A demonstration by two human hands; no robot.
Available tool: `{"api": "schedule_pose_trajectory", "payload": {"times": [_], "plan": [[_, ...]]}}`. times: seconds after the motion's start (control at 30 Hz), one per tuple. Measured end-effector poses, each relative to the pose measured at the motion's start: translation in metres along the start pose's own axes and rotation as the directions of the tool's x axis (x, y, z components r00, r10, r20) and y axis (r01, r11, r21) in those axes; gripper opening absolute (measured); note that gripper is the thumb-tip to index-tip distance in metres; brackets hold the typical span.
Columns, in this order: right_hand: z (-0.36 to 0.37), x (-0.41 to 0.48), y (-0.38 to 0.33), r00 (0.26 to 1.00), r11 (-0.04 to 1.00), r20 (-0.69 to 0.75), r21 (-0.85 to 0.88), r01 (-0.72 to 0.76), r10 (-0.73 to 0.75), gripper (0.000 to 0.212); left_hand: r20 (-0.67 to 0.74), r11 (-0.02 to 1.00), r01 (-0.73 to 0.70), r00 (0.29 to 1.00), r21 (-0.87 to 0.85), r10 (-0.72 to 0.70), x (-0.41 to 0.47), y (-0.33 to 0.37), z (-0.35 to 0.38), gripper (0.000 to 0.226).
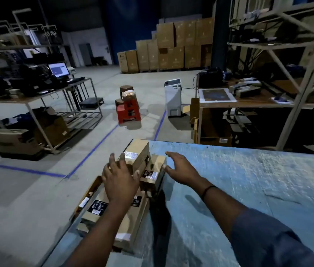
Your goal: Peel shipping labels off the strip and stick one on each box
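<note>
At the left edge of the worn blue surface [248, 180], the left hand [119, 180] is spreading its fingers [111, 160] over the piled long brown cardboard boxes [138, 149] while the right hand [181, 168] is hovering just beside them, fingers spread and empty, probably arranging boxes, so the next move is calling for the label strip, which is out of view.

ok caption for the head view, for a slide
Left hand and right hand, both open, at piled cardboard boxes on a blue table.

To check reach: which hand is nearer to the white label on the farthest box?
Left. The left hand lies just beside the white label; the right hand is farther right, past the neighbouring box.
</note>
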State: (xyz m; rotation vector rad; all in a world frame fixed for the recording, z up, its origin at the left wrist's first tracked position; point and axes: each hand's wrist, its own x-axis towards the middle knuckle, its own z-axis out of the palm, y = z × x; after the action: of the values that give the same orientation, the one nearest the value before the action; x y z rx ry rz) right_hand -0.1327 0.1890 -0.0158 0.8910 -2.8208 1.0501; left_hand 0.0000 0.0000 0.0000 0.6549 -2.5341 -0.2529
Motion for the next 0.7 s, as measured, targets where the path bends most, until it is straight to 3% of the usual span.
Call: {"api": "schedule_pose_trajectory", "payload": {"times": [0.1, 0.37, 0.57, 0.7], "plan": [[0.004, 0.032, -0.011, 1.0, 0.997, 0.028, 0.071, -0.009, 0.007, 0.063, 0.067, 0.989, 0.115, 0.992, -0.094, -0.109, 0.011, -0.006, 0.001, 0.088], [0.033, 0.093, -0.014, 0.993, 0.958, 0.099, 0.273, -0.089, 0.064, 0.071, 0.145, 0.979, 0.171, 0.977, -0.111, -0.155, 0.035, -0.013, 0.02, 0.087], [0.029, 0.107, -0.009, 0.989, 0.907, 0.142, 0.409, -0.098, 0.043, 0.086, 0.18, 0.967, 0.108, 0.981, -0.231, -0.066, 0.042, -0.013, 0.012, 0.074], [-0.008, 0.063, 0.021, 0.997, 0.913, 0.013, 0.403, 0.062, -0.074, 0.079, 0.165, 0.92, 0.001, 0.984, -0.391, 0.069, 0.033, 0.001, 0.006, 0.081]]}}
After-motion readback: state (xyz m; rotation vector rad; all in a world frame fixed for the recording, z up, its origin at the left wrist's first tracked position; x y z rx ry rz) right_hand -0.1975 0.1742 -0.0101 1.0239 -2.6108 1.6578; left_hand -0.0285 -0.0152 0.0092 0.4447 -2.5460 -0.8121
